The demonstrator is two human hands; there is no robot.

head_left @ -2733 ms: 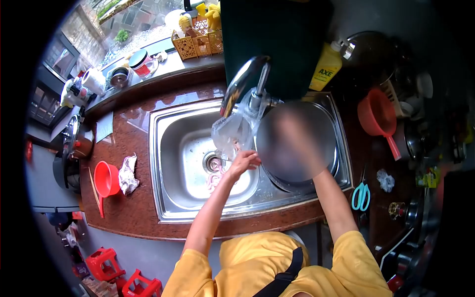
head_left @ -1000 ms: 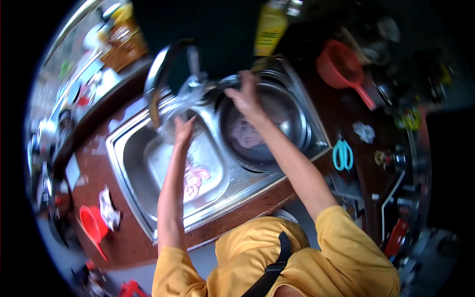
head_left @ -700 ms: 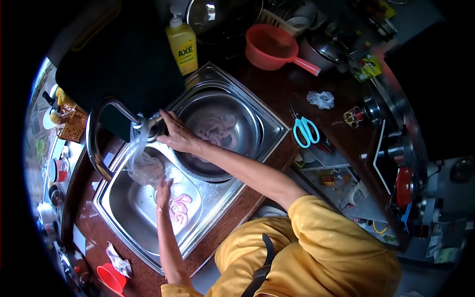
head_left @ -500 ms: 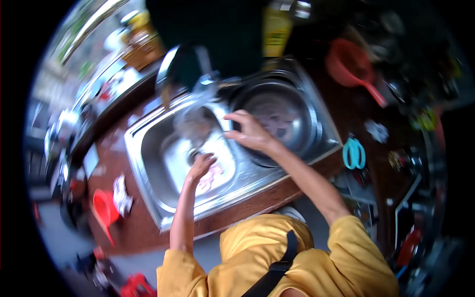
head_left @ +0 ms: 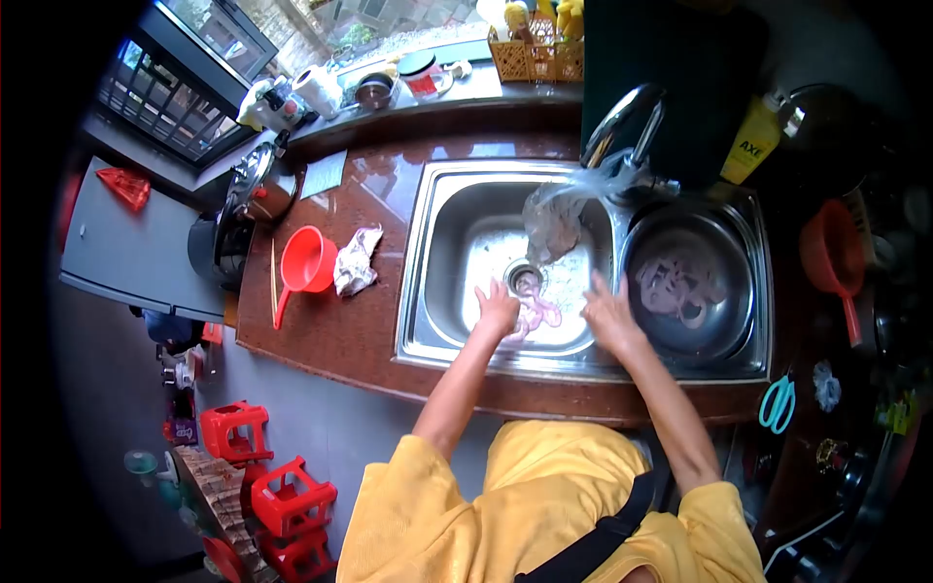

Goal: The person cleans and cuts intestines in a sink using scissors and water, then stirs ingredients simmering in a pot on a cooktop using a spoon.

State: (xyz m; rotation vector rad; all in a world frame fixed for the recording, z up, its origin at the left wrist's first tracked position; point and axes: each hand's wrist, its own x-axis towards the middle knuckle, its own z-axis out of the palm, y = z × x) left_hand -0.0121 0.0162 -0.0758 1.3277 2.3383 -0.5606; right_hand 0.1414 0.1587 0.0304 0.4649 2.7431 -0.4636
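Observation:
My left hand [head_left: 498, 309] reaches into the left sink basin [head_left: 462, 233], beside pale pink strips [head_left: 537, 313] lying near the drain [head_left: 526, 279]. Its fingers are apart, and no held object shows. Over the basin's right side is my right hand [head_left: 609, 313], fingers spread and nothing in them. A clear plastic bag [head_left: 554, 225] hangs from the faucet [head_left: 622, 126] into the basin's back right corner. More pink strips [head_left: 680, 290] lie in a round metal bowl [head_left: 731, 321] in the right basin.
On the left counter are a red ladle-like scoop [head_left: 309, 259], a crumpled wrapper [head_left: 358, 262] and a pressure cooker [head_left: 265, 189]. Turquoise scissors [head_left: 777, 404], a red dipper [head_left: 833, 255] and a yellow AXE bottle [head_left: 753, 144] stand or lie rightward. Red stools [head_left: 292, 496] are on the floor.
The view has swung left. My right hand has left the faucet area and moved down over the left basin's right side. My left hand has moved from the bag down toward the pink strips.

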